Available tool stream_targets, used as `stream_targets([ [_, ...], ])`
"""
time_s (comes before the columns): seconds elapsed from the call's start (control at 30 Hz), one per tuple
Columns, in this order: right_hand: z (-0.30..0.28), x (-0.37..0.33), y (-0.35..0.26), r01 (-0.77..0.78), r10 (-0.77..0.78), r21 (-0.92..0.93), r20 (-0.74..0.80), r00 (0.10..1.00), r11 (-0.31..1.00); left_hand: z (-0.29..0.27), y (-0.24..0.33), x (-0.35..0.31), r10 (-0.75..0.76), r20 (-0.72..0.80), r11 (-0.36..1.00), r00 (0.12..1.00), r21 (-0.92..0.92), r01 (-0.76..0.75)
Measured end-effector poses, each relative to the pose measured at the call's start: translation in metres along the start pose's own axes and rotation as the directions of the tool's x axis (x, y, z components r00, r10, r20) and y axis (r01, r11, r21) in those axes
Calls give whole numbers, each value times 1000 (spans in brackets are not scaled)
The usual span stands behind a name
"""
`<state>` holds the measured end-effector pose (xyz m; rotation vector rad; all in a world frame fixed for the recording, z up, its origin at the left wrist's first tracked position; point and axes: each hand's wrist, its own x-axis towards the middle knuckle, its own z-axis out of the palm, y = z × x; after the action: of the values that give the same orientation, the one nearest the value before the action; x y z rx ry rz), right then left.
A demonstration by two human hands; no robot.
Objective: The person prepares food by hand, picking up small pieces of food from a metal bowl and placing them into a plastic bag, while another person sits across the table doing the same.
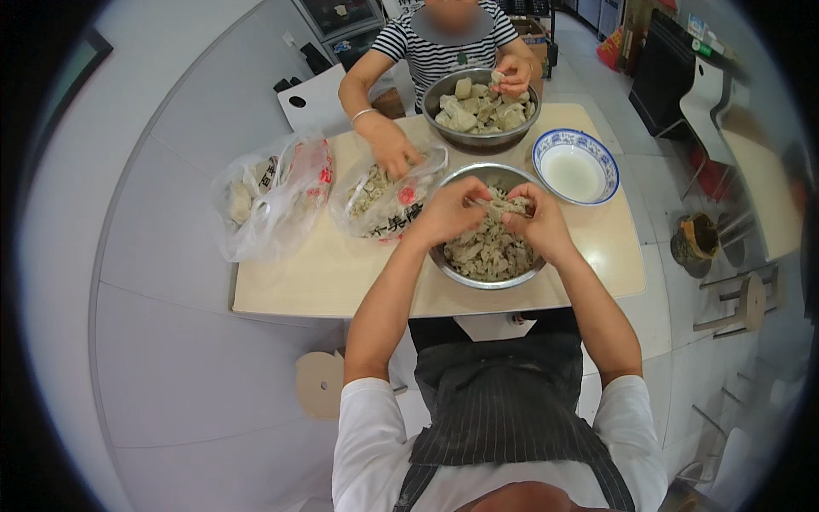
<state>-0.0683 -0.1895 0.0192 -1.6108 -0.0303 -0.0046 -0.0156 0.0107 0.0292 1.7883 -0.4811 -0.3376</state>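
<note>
Over a metal bowl (490,284), left hand (450,211) and right hand (544,225) pinch a greyish chunk (509,206), seemingly mid-tear, likely needing opposed pulls.

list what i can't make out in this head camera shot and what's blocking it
All in the head view:
Floor of the near metal bowl: covered by grey pieces.
Outline of the held piece: partly covered by the left hand and right hand.
Tips of the co-worker's right hand: hidden in the middle bag.
Some contents of the left bag: veiled by creased plastic.
Dark frame, upper left: cut off by the picture's dark edge.
</note>
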Motion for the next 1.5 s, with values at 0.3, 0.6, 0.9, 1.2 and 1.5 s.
stream_targets([
  [0.3, 5, 7, 21, 72, -65, -120, 60, 996, 990, 23, 6, -1, 112, -115, 960, 987, 269, -77],
  [0.6, 10, 11, 30, 115, -119, 83, 51, 992, 990, 14, 11, 0, 184, -248, 919, 951, 387, -77],
  [0.9, 7, 6, 10, -7, -22, 242, 119, 993, 970, 5, 18, -6, 49, 26, 997, 998, 51, -50],
  [1.2, 10, 6, 18, -14, -9, 164, 134, 991, 986, 16, 7, -2, 225, -206, 925, 952, 353, -142],
  [1.5, 14, 4, 15, -86, 50, 338, 114, 992, 937, 15, 7, 2, 226, -314, 945, 922, 301, -129],
])
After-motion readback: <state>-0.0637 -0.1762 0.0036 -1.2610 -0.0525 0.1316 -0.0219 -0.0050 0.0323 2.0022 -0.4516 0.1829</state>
